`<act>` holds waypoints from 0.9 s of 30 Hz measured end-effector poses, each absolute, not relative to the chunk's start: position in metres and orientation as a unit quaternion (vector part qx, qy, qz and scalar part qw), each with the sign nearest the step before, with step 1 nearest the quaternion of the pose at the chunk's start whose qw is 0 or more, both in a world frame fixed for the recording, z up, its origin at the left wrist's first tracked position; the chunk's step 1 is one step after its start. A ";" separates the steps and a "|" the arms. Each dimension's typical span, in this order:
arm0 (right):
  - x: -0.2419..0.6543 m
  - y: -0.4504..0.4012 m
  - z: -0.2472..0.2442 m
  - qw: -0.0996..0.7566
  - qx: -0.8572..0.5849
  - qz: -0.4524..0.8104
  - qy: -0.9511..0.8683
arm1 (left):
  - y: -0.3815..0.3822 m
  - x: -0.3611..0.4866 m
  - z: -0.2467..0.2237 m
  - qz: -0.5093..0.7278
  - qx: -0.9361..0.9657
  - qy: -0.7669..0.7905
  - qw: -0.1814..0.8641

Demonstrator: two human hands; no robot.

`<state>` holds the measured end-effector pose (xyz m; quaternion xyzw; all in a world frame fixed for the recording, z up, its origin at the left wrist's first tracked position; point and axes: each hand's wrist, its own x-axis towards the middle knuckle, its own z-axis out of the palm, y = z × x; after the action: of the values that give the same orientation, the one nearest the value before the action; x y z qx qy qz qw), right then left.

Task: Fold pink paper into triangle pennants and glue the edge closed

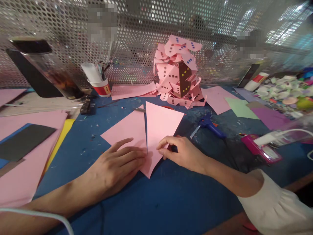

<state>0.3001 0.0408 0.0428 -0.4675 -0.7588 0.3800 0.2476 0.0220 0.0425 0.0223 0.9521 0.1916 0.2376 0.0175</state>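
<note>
Fingers [168, 141] of your right hand [187, 153] curl at the right edge of the pink paper [161, 120]; whether they grip it cannot be told. Those of your left hand [111, 166] lie flat on its near part, the index spread from the rest. The paper lies central on the tabletop [156, 209], its two panels parted by a tapering gap; uneven pressure could skew them. The metal blade [139, 110] at the gap's far end could snag an edge; the blue glue gun [210, 125], farther right, could mark it if bumped leftward.
</note>
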 end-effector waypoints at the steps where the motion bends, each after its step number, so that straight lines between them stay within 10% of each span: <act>1: 0.299 0.041 0.043 0.246 -0.466 0.377 -0.762 | 0.043 0.022 0.022 0.235 0.953 0.193 0.014; 27: 0.301 0.040 0.041 0.241 -0.470 0.364 -0.767 | 0.042 0.023 0.022 0.227 0.954 0.193 0.019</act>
<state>0.3008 0.0404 0.0411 -0.4703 -0.7669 0.3643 0.2408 0.0233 0.0418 0.0219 0.9544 0.1931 0.2268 0.0194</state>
